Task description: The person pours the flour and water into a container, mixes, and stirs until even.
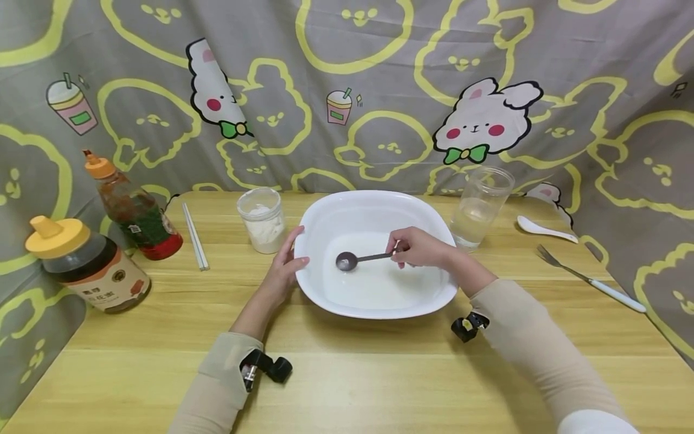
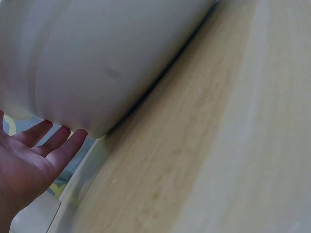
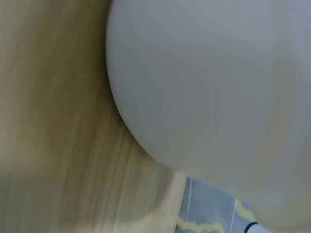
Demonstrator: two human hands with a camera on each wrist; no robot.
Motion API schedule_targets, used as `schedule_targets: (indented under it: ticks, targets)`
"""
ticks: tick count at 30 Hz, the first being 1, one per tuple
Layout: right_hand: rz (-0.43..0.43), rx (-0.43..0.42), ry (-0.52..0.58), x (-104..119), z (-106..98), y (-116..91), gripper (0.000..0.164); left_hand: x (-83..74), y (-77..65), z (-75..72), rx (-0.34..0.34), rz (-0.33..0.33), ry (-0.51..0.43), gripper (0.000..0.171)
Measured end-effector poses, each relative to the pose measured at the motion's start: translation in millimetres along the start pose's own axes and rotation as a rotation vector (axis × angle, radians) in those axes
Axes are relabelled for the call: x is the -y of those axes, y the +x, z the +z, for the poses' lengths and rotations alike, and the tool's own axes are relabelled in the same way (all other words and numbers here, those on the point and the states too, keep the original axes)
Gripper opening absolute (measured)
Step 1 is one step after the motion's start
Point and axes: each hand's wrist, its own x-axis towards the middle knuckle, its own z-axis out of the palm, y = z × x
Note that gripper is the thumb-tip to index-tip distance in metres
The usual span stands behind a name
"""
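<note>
A wide white basin (image 1: 374,202) stands on the table in the head view; its interior looks white throughout. My left hand (image 1: 282,271) holds its left side, thumb at the rim and fingers against the outer wall. In the left wrist view, the fingertips of the left hand (image 2: 36,160) touch that wall. My right hand (image 1: 420,246) reaches over the right rim and pinches the handle of a dark spoon (image 1: 347,261), whose round bowl is low inside the basin. The right wrist view shows the basin's outer wall (image 3: 194,87), with the right hand hidden.
Left of the basin stand a jar of white powder (image 1: 262,226), chopsticks (image 1: 195,236), a red sauce bottle (image 1: 138,211) and a yellow-capped jar (image 1: 92,265). To its right are a clear container of liquid (image 1: 477,211), a white spoon (image 1: 544,229) and a fork (image 1: 591,279). A patterned curtain (image 1: 379,90) hangs behind.
</note>
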Motion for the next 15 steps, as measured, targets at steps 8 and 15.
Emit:
schedule_targets:
  ticks: [8,15]
  targets:
    - [-0.047,0.243,0.038,8.2,1.6,-13.6,0.006,-0.3,-0.2,-0.7,0.011,-0.005,-0.007,0.065]
    - [0.026,0.273,-0.068,9.8,-30.8,-36.8,0.010,-0.7,-0.3,-0.5,0.009,-0.006,-0.007,0.066]
